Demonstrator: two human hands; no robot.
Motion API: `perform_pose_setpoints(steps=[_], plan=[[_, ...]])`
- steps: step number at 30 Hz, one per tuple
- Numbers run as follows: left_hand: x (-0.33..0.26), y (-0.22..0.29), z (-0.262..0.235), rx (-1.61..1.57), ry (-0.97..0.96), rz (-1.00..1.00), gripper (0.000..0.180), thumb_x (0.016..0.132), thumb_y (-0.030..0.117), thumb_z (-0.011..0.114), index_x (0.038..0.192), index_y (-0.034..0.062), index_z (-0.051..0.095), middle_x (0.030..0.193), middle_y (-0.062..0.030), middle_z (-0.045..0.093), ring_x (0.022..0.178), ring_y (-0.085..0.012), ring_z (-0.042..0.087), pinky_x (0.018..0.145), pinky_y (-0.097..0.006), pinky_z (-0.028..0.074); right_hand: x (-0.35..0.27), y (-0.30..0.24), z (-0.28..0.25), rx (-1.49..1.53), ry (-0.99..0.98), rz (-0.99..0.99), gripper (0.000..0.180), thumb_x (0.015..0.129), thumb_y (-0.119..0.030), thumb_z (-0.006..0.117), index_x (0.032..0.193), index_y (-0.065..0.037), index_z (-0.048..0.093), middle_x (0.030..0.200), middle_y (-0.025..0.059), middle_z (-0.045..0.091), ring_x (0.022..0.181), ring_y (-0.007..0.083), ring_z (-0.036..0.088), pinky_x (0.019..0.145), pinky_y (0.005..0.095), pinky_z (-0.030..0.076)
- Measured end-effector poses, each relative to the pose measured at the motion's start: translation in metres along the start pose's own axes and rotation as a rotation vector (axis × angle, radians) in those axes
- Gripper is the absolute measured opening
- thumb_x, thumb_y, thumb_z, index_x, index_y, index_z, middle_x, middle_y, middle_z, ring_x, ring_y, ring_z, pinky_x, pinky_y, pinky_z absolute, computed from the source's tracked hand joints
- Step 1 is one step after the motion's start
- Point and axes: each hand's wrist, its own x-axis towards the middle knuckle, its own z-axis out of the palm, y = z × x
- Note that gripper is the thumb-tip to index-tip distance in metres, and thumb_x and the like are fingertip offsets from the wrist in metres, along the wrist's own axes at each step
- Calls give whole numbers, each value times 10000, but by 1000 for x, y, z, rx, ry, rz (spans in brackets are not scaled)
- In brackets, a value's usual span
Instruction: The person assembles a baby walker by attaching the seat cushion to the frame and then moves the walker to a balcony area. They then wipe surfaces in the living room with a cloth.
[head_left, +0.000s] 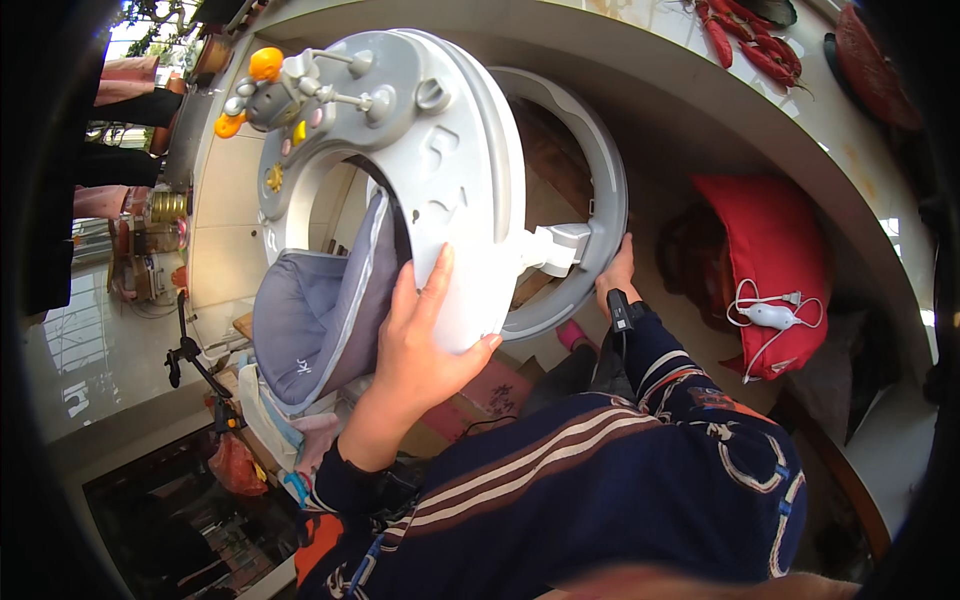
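Observation:
A grey and white baby walker [465,180] is tilted on its side in front of me. My left hand [415,340] grips the lower rim of its tray, fingers on the face and thumb along the edge. My right hand [618,272] is closed around the outer edge of the grey base ring [606,175], some of its fingers hidden behind it. A white joint [555,248] links tray and ring. From the tray opening hangs a padded grey seat [312,325]. Orange, yellow and grey toys [275,95] stick out from the tray's far left.
On the right lies a red cushion [765,240] with a white cable and controller [770,316] on it. Red chili peppers [755,45] lie on the pale ledge at the upper right. A red plastic bag [237,465] is at lower left, by a dark glossy panel [180,520].

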Motion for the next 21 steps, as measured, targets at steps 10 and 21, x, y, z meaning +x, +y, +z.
perform_pose_setpoints(steps=[10, 21], plan=[[44, 5, 27, 10, 3, 25, 961, 660, 206, 859, 1517, 117, 433, 1281, -283, 500, 1052, -461, 625, 873, -476, 553, 32, -17, 5, -28, -93, 7, 677, 1009, -566, 510, 1368, 7, 538, 1293, 104, 637, 1128, 263, 638, 983, 398, 514], [58, 5, 43, 125, -38, -32, 953, 712, 248, 846, 1525, 65, 385, 1317, -297, 497, 1216, -487, 531, 1000, -507, 492, 71, -35, 2, -944, 139, -182, 720, 999, -510, 406, 1303, 122, 566, 1356, 273, 595, 1268, 403, 573, 1053, 426, 455]])
